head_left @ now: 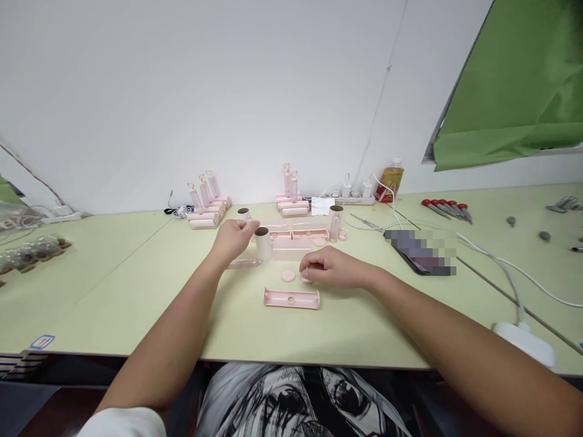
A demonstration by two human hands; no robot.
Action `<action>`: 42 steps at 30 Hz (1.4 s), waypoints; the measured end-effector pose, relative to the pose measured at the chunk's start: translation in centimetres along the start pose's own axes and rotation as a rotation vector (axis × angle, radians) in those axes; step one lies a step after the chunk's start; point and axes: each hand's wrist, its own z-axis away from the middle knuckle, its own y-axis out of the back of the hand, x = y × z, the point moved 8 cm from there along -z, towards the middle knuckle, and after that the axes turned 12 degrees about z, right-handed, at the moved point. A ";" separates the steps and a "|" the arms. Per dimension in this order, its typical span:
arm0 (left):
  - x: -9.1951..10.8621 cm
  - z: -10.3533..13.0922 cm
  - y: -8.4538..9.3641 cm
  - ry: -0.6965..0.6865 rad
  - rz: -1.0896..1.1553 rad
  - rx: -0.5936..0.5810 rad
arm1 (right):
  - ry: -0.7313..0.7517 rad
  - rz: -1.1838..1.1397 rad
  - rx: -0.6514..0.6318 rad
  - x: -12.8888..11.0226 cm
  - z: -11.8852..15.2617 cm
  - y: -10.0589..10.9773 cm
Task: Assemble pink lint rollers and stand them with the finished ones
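Two bare hands well apart over the pale yellow-green table [136,315]. Left hand [234,238]: thumb and fingertips drawn together, just beside the upright white paper roll with brown core [263,247]; cannot tell if anything is between them. Right hand [331,267]: fingers curled, tips at a small pale pink round disc [305,278], mostly covered; cannot tell if gripped or only touched. Matching flat pink plastic disc [288,275] lies just left of it. Long open pink plastic trough [304,300] with a round hole lies nearer the person, below both discs. Clear pinkish plastic cover [291,249] lies between the hands, right of the roll. Clear pink tube [243,263] lies by the left wrist. Black phone [416,262], partly pixelated, lies to the right; yellow-labelled bottle [390,180] stands by the wall
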 end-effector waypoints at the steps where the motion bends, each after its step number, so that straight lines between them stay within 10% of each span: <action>1: 0.6 0.6 -0.7 -0.023 -0.005 -0.090 | 0.017 -0.001 -0.047 -0.3 0.4 -0.2; 7: -0.1 6.1 -7.5 -0.025 -0.276 -0.863 | 0.035 0.135 -0.184 -1.5 1.5 -1.6; 13: -3.1 8.8 -8.7 0.096 -0.745 -1.174 | 0.003 0.150 -0.212 -1.4 1.3 -2.2; 17: -2.1 7.9 -8.4 -0.017 -0.782 -1.064 | 0.001 0.090 -0.147 -1.2 1.2 -1.2; 25: 0.0 4.9 -9.1 -0.425 -0.793 -0.487 | -0.301 0.171 0.156 3.5 0.8 2.2; 42: -2.3 4.6 -9.7 -0.371 -0.965 -0.494 | -0.344 0.181 0.027 3.9 0.6 0.2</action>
